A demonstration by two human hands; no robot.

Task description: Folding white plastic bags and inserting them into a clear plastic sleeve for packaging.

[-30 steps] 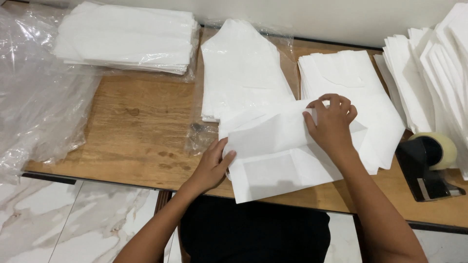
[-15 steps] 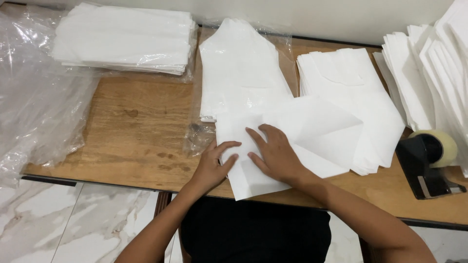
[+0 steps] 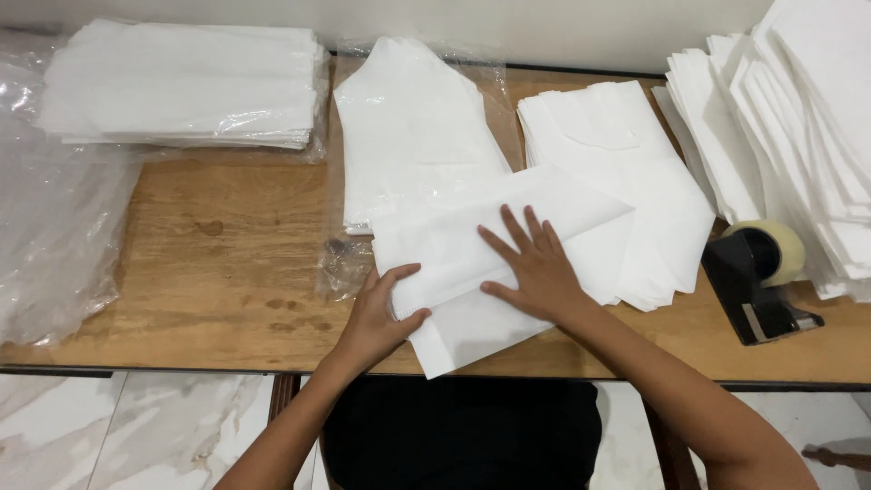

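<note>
Packing workshop: wooden bench (image 3: 227, 263), white paper stacks (image 3: 181, 82), tape dispenser (image 3: 758, 281).

A wooden table (image 3: 209, 254) is carrying every item. Lying on it: a wrapped stack of white sheets (image 3: 181, 86) at far left, loose clear plastic (image 3: 54, 227) draping the left edge, two white piles (image 3: 408, 127) (image 3: 617, 154) at centre, fanned white sheets (image 3: 798, 118) at right, a tape dispenser (image 3: 758, 277) beside them, and a folded white sheet (image 3: 472, 263) at the near edge.
</note>
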